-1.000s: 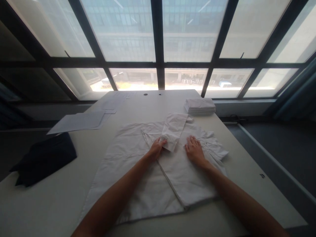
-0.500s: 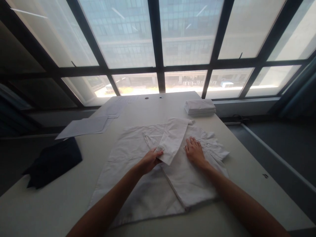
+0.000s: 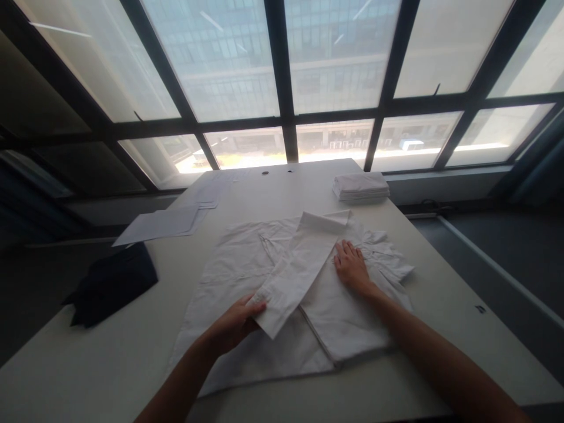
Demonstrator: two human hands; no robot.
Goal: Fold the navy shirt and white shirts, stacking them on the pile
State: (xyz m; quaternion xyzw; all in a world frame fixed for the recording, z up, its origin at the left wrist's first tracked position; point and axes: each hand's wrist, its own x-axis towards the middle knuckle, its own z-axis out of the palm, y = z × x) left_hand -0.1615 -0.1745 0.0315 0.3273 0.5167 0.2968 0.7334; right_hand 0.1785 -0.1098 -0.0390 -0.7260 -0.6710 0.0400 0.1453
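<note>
A white garment (image 3: pixel 352 329) lies spread over the white table, partly folded, with a gathered, crumpled part on its right side. My left hand (image 3: pixel 240 320) is closed, thumb on top, on the end of a long flat strip of the garment that looks like a sleeve (image 3: pixel 302 258). This strip runs diagonally from my fingers up to the garment's far edge. On the right, my right hand (image 3: pixel 351 267) rests flat on the cloth beside the strip, fingers stretched out and holding nothing.
Folded white cloths (image 3: pixel 361 187) are stacked at the table's far right. Sheets of paper (image 3: pixel 161 226) lie on the left, near a dark folded cloth (image 3: pixel 117 285) by the table's left edge. Large framed windows stand behind the table (image 3: pixel 440 346).
My left hand has drawn the sleeve-like strip toward me and to the left, so more of it lies stretched out. My right hand stays pressed on the garment. The view has shifted slightly.
</note>
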